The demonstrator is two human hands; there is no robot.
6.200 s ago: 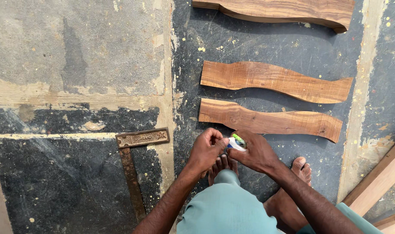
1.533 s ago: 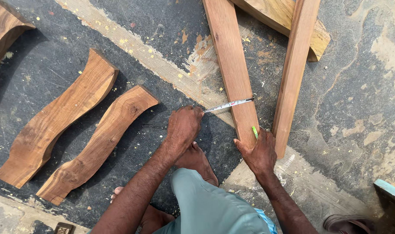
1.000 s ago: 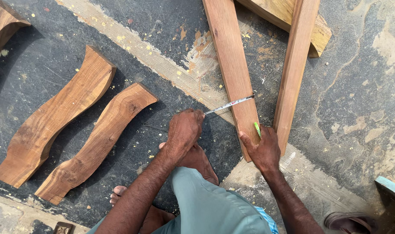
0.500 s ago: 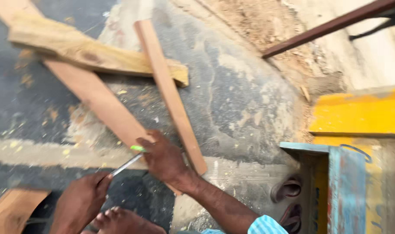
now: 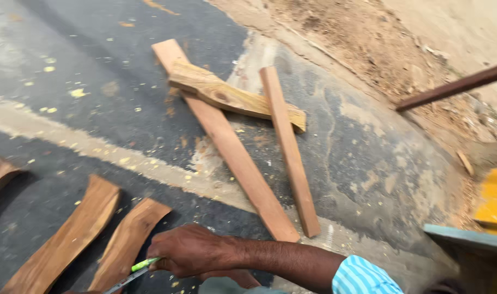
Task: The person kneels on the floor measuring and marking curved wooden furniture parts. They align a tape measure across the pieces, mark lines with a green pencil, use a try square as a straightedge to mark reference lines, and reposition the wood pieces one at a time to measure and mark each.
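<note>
The right hand (image 5: 191, 251) reaches across the bottom of the head view, its forearm coming in from the lower right out of a blue-and-white striped sleeve (image 5: 363, 277). Its fingers are curled closed around a green marker pen (image 5: 145, 264), whose tip pokes out to the left just above the near end of a metal tape measure blade (image 5: 126, 280) running toward the bottom edge. The left hand is out of sight below the frame. Directly under and beside the right hand lie two curved, wavy-edged wooden pieces (image 5: 126, 245) (image 5: 63, 245) side by side on the dark concrete floor (image 5: 68, 54), the hand resting over the end of the nearer one. Farther off, a long flat plank (image 5: 226, 141) slants from the upper middle down toward the hand, a narrower wooden strip (image 5: 289, 152) lies just beside it to the right, and a pale, knotted offcut (image 5: 232, 98) sits crosswise on top of both. Sawdust and yellow chips are scattered over the floor. A dark rod (image 5: 455, 86) crosses the upper right corner above sandy ground, and a yellow-and-blue painted stand (image 5: 477, 228) shows at the right edge.
</note>
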